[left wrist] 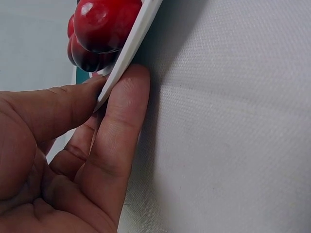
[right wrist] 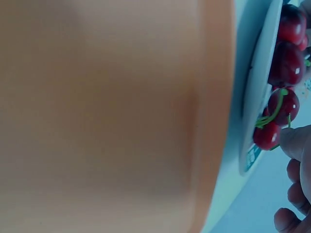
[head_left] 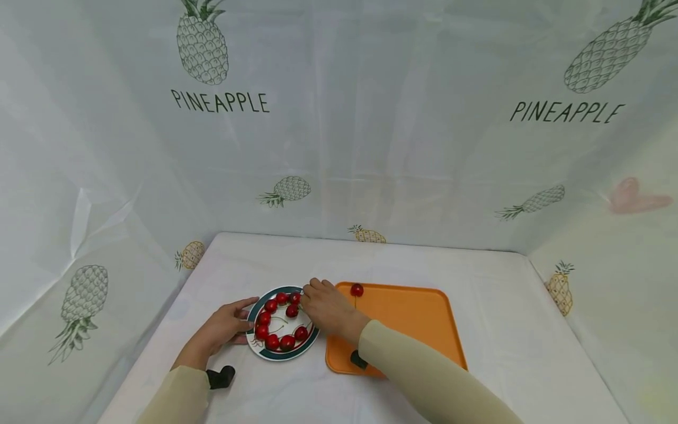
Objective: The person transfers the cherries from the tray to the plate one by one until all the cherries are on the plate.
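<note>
A white plate (head_left: 278,356) with a dark green rim holds several red cherries (head_left: 287,343), most set in a ring along its edge, some with green stems. My left hand (head_left: 222,325) pinches the plate's left rim, thumb above and fingers beneath, as the left wrist view shows at close range. Over the plate's upper right edge is my right hand (head_left: 329,307), its fingers curled. In the right wrist view its thumb and fingertips pinch a thin green cherry stem (right wrist: 289,120), beside the cherries; the fingertips are partly cut off there.
An orange tray (head_left: 418,318) lies just right of the plate, partly under my right forearm. One cherry (head_left: 357,290) with a stem sits near its upper left corner. A white cloth (head_left: 508,330) covers the table, and pineapple-printed sheeting (head_left: 371,147) stands behind and at both sides.
</note>
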`<state>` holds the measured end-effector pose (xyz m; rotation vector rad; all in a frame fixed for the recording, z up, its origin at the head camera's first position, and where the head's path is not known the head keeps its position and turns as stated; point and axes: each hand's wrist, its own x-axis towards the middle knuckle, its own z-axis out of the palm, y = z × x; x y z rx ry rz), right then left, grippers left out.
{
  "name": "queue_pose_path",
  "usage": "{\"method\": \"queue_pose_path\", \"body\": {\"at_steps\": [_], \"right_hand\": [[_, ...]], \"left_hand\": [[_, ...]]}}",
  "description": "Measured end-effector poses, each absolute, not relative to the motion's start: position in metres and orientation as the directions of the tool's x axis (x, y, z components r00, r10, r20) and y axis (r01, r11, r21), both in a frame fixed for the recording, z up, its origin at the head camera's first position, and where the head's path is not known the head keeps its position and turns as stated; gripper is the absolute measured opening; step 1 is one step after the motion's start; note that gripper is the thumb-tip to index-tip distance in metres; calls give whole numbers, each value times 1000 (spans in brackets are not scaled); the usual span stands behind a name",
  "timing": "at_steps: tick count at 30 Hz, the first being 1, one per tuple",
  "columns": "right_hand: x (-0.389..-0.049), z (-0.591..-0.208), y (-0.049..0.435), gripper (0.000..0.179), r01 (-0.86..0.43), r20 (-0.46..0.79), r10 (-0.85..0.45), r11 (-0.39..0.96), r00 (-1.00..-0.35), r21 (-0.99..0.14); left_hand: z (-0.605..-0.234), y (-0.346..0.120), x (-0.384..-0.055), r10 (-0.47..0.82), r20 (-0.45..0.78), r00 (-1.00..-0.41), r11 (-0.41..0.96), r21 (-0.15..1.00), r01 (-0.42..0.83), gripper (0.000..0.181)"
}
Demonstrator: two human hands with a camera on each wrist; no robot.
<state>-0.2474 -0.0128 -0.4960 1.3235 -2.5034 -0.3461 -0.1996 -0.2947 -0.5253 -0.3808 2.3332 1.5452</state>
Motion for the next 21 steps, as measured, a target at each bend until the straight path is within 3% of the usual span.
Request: {"method": "queue_pose_path", "body": {"at_steps": [21], "right_hand": [[-253,-505,-14,25,-750,135,-806,588,-577,304]], "left_hand": [[-521,-292,-198,-54,-409,-911,399,827,-395,72]]}}
